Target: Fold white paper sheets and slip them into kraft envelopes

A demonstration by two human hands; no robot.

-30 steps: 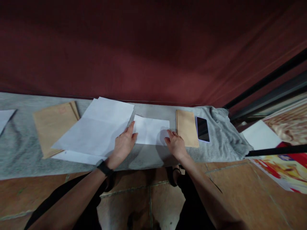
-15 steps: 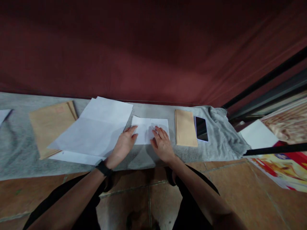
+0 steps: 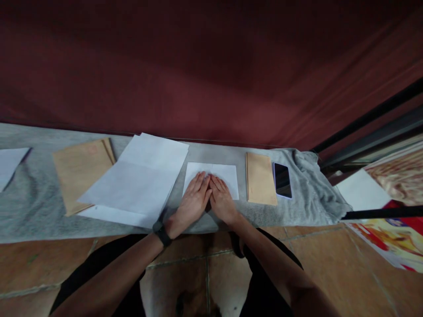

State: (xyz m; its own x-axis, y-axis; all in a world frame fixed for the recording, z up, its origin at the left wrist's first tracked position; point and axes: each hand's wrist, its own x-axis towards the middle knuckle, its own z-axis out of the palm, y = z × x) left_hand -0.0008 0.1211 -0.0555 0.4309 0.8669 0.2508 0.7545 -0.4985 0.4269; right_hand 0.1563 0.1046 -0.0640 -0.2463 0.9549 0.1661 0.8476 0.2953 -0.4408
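A folded white sheet of paper (image 3: 229, 176) lies flat on the grey cloth (image 3: 211, 152) in front of me. My left hand (image 3: 194, 198) rests flat on its left half with the fingers stretched out. Beside it, my right hand (image 3: 222, 198) lies flat on the middle of the paper, fingers extended. The two hands meet at the fingertips and cover the paper's lower centre. To the left is a stack of larger white sheets (image 3: 142, 171), and to the right some narrow brown envelopes (image 3: 261, 178).
A phone (image 3: 282, 180) lies right of the narrow envelopes. Larger brown envelopes (image 3: 81, 169) sit partly under the white stack, and another white sheet (image 3: 11, 163) is at the far left. A dark red wall of cloth (image 3: 211, 88) rises behind; black bars (image 3: 380, 213) stand at the right.
My left hand has moved right from the paper's left edge to its middle, meeting my right hand. The raised left edge of the paper now lies flat. The view has shifted slightly.
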